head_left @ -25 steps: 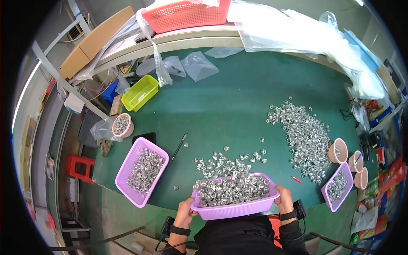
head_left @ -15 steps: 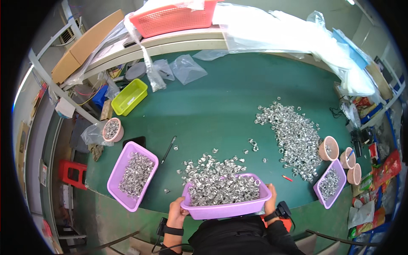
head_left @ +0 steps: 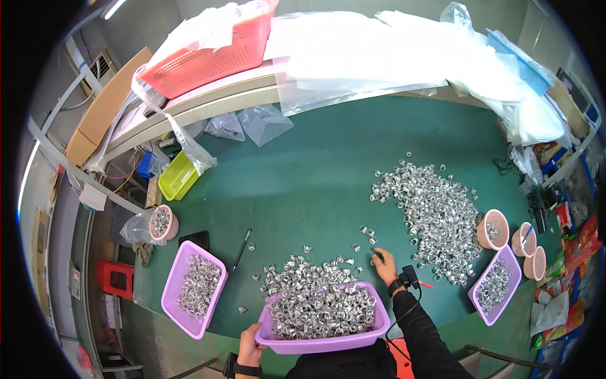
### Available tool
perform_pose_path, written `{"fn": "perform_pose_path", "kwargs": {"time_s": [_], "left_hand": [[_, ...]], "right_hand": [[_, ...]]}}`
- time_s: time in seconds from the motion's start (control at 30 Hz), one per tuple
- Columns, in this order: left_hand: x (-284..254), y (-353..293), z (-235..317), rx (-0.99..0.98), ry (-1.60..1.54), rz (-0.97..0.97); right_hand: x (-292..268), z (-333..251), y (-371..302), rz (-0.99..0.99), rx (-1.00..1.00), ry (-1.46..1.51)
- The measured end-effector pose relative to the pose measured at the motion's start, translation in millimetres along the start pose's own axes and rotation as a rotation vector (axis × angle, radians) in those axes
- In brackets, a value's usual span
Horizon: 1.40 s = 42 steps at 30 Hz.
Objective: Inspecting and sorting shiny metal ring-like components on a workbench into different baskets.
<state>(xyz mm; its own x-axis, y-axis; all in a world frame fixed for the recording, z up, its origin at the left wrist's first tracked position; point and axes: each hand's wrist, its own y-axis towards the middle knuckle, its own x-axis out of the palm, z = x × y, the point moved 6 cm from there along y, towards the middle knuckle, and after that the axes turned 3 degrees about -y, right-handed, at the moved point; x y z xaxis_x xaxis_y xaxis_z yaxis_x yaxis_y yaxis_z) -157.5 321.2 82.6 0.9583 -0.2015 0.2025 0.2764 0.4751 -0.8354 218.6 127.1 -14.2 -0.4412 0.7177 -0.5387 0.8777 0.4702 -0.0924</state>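
A purple plastic basket [head_left: 325, 345] heaped with small shiny metal rings [head_left: 328, 309] rests at the table's front edge, against my body. My left hand [head_left: 250, 345] is closed on the basket's left end. Reaching over the green table beyond the basket's right end, my right hand [head_left: 384, 266] has its fingers apart and holds nothing visible. A few stray rings [head_left: 368, 235] lie just past its fingertips. More loose rings [head_left: 303, 273] spread along the basket's far rim.
A large ring pile [head_left: 435, 218] covers the table's right side. Purple baskets with rings stand left [head_left: 197, 327] and right [head_left: 512, 268]. Several pink cups [head_left: 497, 232] sit far right. A pen [head_left: 242, 249], a black phone [head_left: 196, 239] and a green tray [head_left: 178, 177] are on the left.
My right hand has let go of the basket's right end and moved forward over the table. My left hand still grips the left end. The head view has shifted somewhat.
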Motion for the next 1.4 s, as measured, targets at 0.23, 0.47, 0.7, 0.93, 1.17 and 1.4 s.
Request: {"fn": "perform_pose_path", "kwargs": {"time_s": [0.23,0.47,0.7,0.93,1.17,1.4], "left_hand": [[-5.9,-24.3,1.4,-0.078,0.049,0.083],[12.4,-42.6,31.9,0.883,0.806,0.052],[42.3,0.7,34.2,1.01,0.217,-0.107],[46.7,39.7,57.8,0.765,-0.052,-0.044],[57.3,52.2,74.4,0.636,0.182,0.076],[65.7,45.6,70.2,0.554,-0.063,0.041]], "right_hand": [[6.3,-33.7,-34.6,-0.147,0.104,0.544],[-25.1,-71.2,-111.4,-0.236,0.012,0.569],[-4.4,-54.4,-92.4,0.019,0.208,0.98],[3.8,-50.3,-60.5,0.032,0.237,0.985],[0.5,-75.6,-53.3,0.13,0.468,0.961],[2.1,-59.5,-53.0,0.121,0.428,0.949]]}}
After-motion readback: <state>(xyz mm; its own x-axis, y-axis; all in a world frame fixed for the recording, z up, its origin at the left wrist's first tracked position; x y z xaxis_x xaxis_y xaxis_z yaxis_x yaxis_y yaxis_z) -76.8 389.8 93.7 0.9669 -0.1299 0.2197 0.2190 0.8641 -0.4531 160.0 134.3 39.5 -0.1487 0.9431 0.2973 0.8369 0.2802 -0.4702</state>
